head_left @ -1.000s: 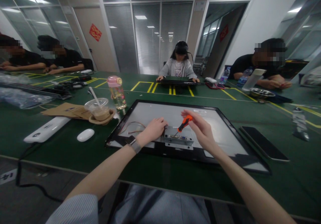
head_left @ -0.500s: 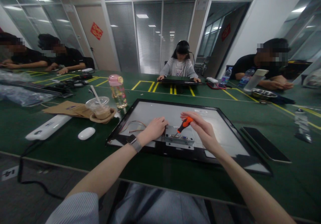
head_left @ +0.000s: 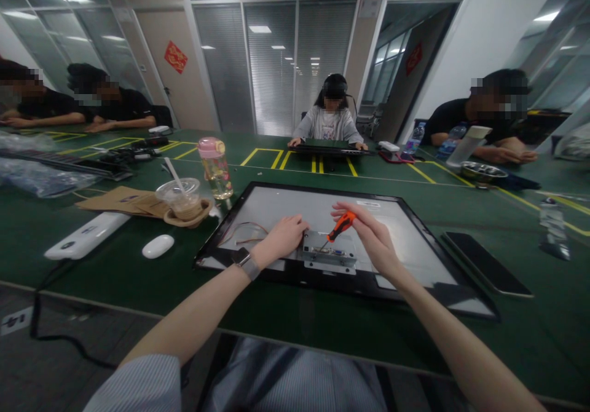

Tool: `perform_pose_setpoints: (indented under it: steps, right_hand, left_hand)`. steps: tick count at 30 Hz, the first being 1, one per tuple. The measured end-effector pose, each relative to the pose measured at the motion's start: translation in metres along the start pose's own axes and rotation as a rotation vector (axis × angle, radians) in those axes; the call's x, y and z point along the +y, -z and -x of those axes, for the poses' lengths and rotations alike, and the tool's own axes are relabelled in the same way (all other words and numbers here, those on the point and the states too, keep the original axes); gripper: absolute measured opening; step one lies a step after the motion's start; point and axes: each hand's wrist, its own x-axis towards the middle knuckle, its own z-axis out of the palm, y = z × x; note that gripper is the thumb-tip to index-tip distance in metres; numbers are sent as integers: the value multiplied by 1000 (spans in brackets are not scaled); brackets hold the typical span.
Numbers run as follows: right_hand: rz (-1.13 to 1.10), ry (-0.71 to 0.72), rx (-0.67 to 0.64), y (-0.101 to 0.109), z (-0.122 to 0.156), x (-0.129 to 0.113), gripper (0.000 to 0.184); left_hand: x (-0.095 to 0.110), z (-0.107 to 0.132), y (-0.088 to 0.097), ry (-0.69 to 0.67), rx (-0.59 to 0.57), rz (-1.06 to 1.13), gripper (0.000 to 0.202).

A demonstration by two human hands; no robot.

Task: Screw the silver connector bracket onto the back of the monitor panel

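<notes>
A flat monitor panel (head_left: 405, 240) lies face down on the green table, black frame around a grey metal back. A small metal circuit-board bracket (head_left: 329, 257) sits near its front edge. My right hand (head_left: 371, 240) is closed on an orange-handled screwdriver (head_left: 340, 226), whose tip points down at the bracket. My left hand (head_left: 282, 237) rests with curled fingers on the panel, pressing at the bracket's left end. Thin coloured wires (head_left: 244, 233) loop across the panel left of that hand.
A white mouse (head_left: 157, 246), a white power strip (head_left: 85, 235), a lidded cup with straw (head_left: 179, 198) and a pink-capped bottle (head_left: 214, 169) stand to the left. A black phone (head_left: 486, 263) lies to the right. Several people sit around the table.
Both hands stay at the bracket; the screwdriver has barely shifted. The camera view has wobbled slightly.
</notes>
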Motion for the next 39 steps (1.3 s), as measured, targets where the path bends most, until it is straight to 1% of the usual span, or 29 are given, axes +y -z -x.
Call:
perform_pose_setpoints:
  steps: [3, 6, 8, 11, 13, 15, 16, 20, 22, 26, 30, 32, 34, 37, 39]
  right_hand:
    - [-22, -8, 10, 1, -1, 3, 32]
    - [58, 23, 90, 0, -1, 4, 25]
    - [111, 49, 116, -1, -1, 3, 23]
    - [99, 74, 51, -3, 1, -2, 32]
    - [42, 59, -13, -3, 3, -5, 38]
    - [-2, 27, -42, -4, 3, -6, 38]
    - [-8, 20, -32, -4, 3, -6, 36]
    - [25, 41, 85, -4, -1, -3, 20]
    - [26, 29, 100, -3, -3, -2, 14]
    - [-94, -32, 51, 0, -4, 1, 10]
    - [-290, -160, -57, 1, -3, 3, 19]
    - [-346, -190, -75, -1, -3, 2, 23]
    - [-343, -177, -75, -2, -3, 1, 22]
    - [-280, -127, -62, -2, -3, 0, 16]
    - [-229, -104, -66, -1, -3, 0, 16]
  left_hand:
    - [1, 0, 1, 4, -7, -2, 32]
    - [1, 0, 2, 7, -12, -4, 33]
    - [1, 1, 2, 8, -11, -7, 33]
    - [2, 1, 3, 6, -9, -14, 33]
    - [2, 1, 4, 9, -13, -19, 32]
    - [3, 1, 5, 13, -15, -18, 32]
    - [3, 1, 5, 11, -14, -15, 32]
    - [1, 1, 3, -3, -2, 1, 32]
    - [0, 1, 0, -5, 6, 5, 33]
    - [-2, 1, -2, -6, 21, 2, 32]
    - [0, 0, 0, 0, 7, 1, 32]
    - [0, 0, 0, -1, 3, 0, 31]
    - [0, 0, -1, -5, 8, -2, 31]
    - [-2, -1, -3, -15, 26, 3, 31]
    - [-3, -1, -4, -16, 30, 7, 31]
